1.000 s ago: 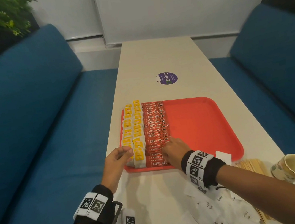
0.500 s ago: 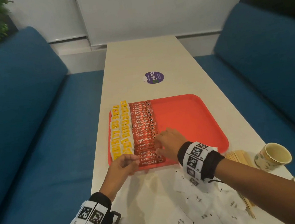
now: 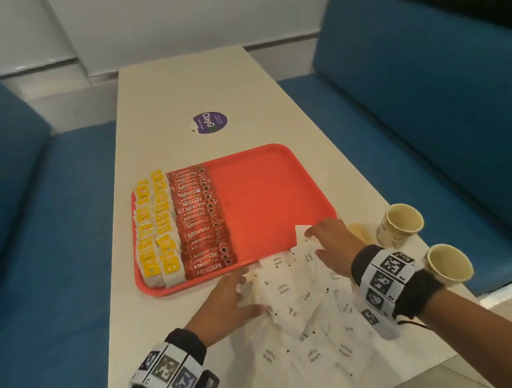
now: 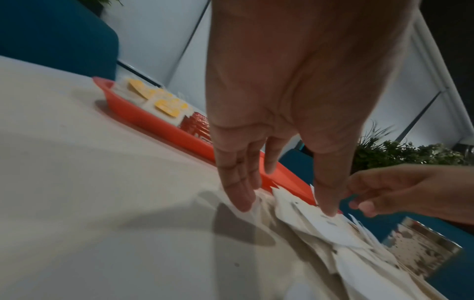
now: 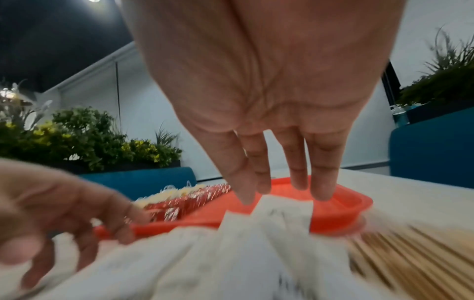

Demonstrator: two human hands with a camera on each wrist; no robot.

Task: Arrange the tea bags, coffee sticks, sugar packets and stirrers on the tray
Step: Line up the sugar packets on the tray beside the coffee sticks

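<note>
A red tray (image 3: 268, 198) lies on the white table. Along its left side run two rows of yellow tea bags (image 3: 157, 225), with a row of red coffee sticks (image 3: 201, 220) beside them. White sugar packets (image 3: 298, 311) lie in a loose heap in front of the tray. My left hand (image 3: 250, 291) rests straight fingers on the heap's left edge. My right hand (image 3: 314, 244) touches packets at the tray's near right rim, fingers extended. In the right wrist view its fingertips (image 5: 246, 200) press a packet (image 5: 282, 211). Wooden stirrers (image 3: 359, 232) lie partly hidden behind the right hand.
Two paper cups (image 3: 403, 224) (image 3: 448, 263) stand at the table's right edge near the stirrers. A purple round sticker (image 3: 210, 122) sits beyond the tray. Blue sofas (image 3: 30, 253) flank the table. The tray's right half is bare.
Both hands have left the coffee sticks on the tray and moved right and toward me onto the sugar packet heap. The head view has swung right and down.
</note>
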